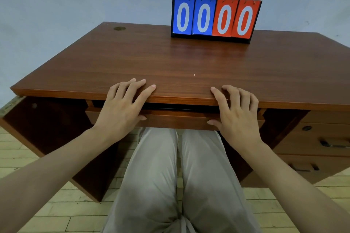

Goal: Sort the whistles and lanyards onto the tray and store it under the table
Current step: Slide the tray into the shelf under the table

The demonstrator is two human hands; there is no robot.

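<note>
Hands apart on table [170,62] front edge: left hand [123,104] and right hand [236,111], fingers flat on top, holding nothing. Thumbs touch sliding tray [174,119] beneath. Scoreboard [216,17] at rear reads 0000.

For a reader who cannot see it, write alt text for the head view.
Both hands rest on the front edge of a wooden desk, left hand and right hand, thumbs against the pull-out shelf beneath. A flip scoreboard reading 0000 stands at the back.
</note>
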